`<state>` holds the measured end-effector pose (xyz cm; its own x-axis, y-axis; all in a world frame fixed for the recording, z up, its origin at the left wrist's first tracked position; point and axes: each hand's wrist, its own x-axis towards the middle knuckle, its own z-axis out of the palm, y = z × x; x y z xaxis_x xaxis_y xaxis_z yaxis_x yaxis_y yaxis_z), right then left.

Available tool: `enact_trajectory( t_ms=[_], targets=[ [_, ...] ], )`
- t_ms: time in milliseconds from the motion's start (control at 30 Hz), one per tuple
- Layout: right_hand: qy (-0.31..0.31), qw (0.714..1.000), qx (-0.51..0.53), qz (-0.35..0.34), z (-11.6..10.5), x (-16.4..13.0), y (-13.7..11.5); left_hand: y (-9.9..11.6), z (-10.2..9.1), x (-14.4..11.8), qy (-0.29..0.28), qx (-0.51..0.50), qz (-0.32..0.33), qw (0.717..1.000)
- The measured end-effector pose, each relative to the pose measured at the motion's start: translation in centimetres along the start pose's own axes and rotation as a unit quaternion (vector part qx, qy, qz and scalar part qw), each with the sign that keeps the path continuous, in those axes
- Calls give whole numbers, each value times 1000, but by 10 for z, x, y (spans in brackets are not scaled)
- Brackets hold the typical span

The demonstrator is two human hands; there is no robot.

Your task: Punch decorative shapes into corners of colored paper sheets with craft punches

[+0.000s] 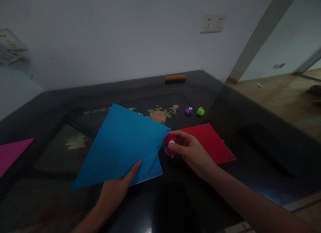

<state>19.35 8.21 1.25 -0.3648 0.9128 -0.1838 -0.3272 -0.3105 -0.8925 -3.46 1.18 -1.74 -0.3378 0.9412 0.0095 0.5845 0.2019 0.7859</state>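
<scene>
Head view: the left hand [114,189] is pinching the blue sheet [122,146] at its lower edge, thumb on top, lifting it tilted above the dark worktop [250,126]. The right hand [189,151] is closing its fingers around a small red punch [170,139], pressing against the sheet's right corner. A red sheet [213,142] is lying flat beneath that hand. Purple [189,110] and green [200,111] punches are sitting farther back, a pink sheet [11,154] at the left.
</scene>
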Motion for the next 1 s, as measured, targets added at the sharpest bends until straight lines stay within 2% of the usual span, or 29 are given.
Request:
enact_trajectory(
  t_ms=[133,367,500,700,833,1000],
  targets=[
    [0,1000,3,1,-1,0,2,-2,1,-2,-10,4,16,1000],
    [-4,1000,-2,-1,3,-2,-2,-9,2,-7,-30,67,125,989],
    [-2,1000,-1,0,4,-3,-3,-16,6,-7,-31,103,151,983],
    [2,1000,16,-1,4,-5,-3,-24,6,-7,-34,195,200,960],
    [2,1000,22,-6,6,-5,-3,-19,2,-8,-36,269,234,933],
    [-2,998,55,17,8,-5,-5,-11,2,-9,-36,329,230,915]
  ],
)
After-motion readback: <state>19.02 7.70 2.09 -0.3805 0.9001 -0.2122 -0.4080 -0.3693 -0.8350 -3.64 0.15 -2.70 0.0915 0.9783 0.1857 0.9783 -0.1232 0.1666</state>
